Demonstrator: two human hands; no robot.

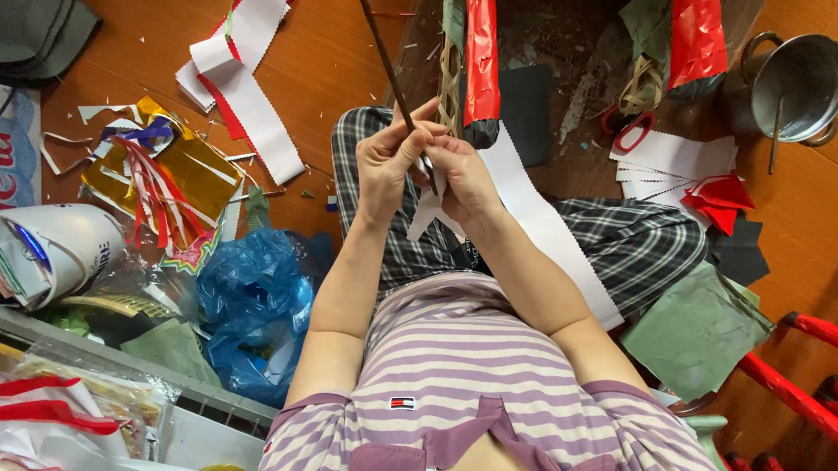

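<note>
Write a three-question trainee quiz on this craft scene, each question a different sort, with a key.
1. True or false: both hands, the left hand and the right hand, meet on the thin dark stick.
2. Multiple choice: the metal pot lies at the A) top right, B) bottom left, C) centre of the head view.
3. Fill in: the crumpled plastic bag beside the left forearm is coloured ____.

Key: 1 true; 2 A; 3 blue. A white paper strip is also pinched between the hands and trails over the checked trousers.
</note>
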